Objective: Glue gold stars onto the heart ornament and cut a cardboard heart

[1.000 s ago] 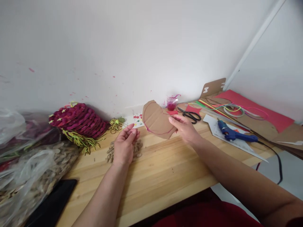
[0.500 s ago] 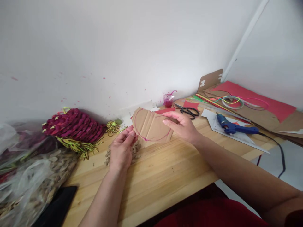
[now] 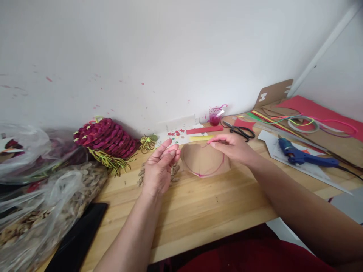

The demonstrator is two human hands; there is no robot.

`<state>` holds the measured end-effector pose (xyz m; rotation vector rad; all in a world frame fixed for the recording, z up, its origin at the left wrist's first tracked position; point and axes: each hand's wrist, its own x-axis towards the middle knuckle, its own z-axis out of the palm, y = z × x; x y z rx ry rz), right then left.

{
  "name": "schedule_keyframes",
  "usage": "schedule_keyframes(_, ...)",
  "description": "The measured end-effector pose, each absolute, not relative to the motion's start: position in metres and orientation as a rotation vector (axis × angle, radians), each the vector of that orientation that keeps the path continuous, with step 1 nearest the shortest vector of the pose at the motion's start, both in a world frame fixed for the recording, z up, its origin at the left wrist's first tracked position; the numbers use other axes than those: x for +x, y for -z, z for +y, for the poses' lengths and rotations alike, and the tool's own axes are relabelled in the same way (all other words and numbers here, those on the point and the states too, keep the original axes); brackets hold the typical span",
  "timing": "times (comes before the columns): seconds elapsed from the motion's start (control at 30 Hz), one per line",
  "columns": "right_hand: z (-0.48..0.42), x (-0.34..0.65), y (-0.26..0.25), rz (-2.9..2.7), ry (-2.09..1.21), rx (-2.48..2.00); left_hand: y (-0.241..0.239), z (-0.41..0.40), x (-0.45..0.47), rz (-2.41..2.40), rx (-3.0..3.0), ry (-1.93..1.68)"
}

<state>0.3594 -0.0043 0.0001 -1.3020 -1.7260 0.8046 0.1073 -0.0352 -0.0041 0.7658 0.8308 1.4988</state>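
1. Two hands: left hand (image 3: 158,172) half-curled, grip on anything cannot be told; right hand (image 3: 234,149) nearly closed, thumb and fingers pinching the cardboard (image 3: 202,160).
2. One cardboard piece, purple-lined, between the hands; contact with the table (image 3: 198,211) cannot be told.
3. One heap of peanuts (image 3: 175,173), partly hidden.
4. One glue gun (image 3: 306,156).
5. One pair of scissors (image 3: 241,131).
6. One cup (image 3: 214,120), near the wall (image 3: 170,56).
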Motion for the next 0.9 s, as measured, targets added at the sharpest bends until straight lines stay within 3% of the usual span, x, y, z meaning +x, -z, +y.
schedule_keyframes(0.17, 0.001, 0.366, 0.008, -2.012, -0.640, -1.398, 0.002, -0.042, 0.112, 0.843, 0.797, -1.452)
schedule_keyframes(0.33, -0.012, 0.346, 0.006, -1.865, -0.273, -1.197, 0.003, -0.050, 0.123, 0.834, 0.727, -1.345)
schedule_keyframes(0.53, -0.041, 0.312, -0.003, -1.940, -0.318, -0.827, 0.007, -0.056, 0.131, 0.788, 0.658, -1.220)
schedule_keyframes(0.9, -0.044, 0.309, 0.004, -1.858, -0.253, -0.931, 0.012, -0.061, 0.135, 0.816, 0.701, -1.165)
